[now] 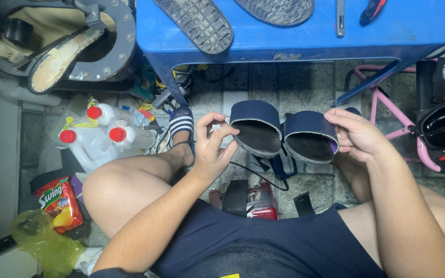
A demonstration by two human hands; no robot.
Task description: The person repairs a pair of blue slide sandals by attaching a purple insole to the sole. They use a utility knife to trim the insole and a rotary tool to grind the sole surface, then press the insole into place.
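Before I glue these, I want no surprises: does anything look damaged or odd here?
Yes. The sole clamped in the press at top left has a patchy, peeling, yellowish surface. The two dark straps held by the left hand and right hand look intact.

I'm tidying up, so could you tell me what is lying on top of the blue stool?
On the blue stool: two shoe soles, a grey tool, a red-black handle. Its far part is cut off.

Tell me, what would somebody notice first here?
Probably the two dark blue sandals in the middle, held up side by side between the left hand and the right hand. Next, the bright blue table at the top, with two shoe soles lying on it.
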